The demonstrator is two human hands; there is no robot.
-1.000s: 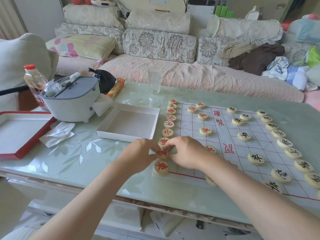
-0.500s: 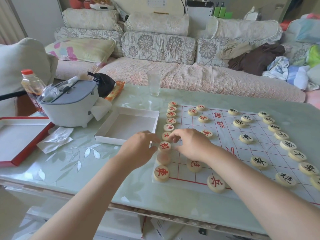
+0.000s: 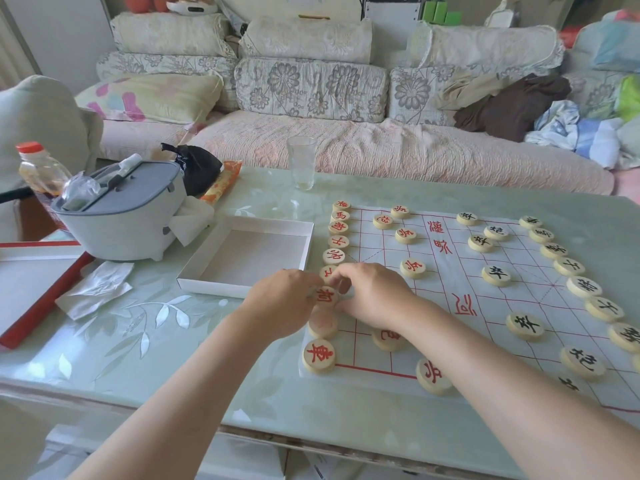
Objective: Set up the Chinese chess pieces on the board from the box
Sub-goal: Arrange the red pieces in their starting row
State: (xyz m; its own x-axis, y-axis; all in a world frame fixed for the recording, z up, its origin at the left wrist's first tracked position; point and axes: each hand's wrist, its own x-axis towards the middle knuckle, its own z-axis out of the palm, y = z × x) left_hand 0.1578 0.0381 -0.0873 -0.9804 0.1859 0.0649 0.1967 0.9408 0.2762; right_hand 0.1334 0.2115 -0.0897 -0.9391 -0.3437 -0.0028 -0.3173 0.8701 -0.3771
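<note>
Red-marked piece [image 3: 326, 295] sits in the board's [image 3: 450, 306] left column, pinched between the left hand's [image 3: 280, 306] and right hand's [image 3: 372, 294] fingertips; beyond them lies the empty white box [image 3: 249, 256].

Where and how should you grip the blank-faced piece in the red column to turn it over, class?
Pinch the blank piece by its round edge, from above, thumb on the table side and finger on the board side. It lies flat, so its face offers no grip, and red pieces sit close ahead and behind in the column; only the sideways edges look free.
</note>
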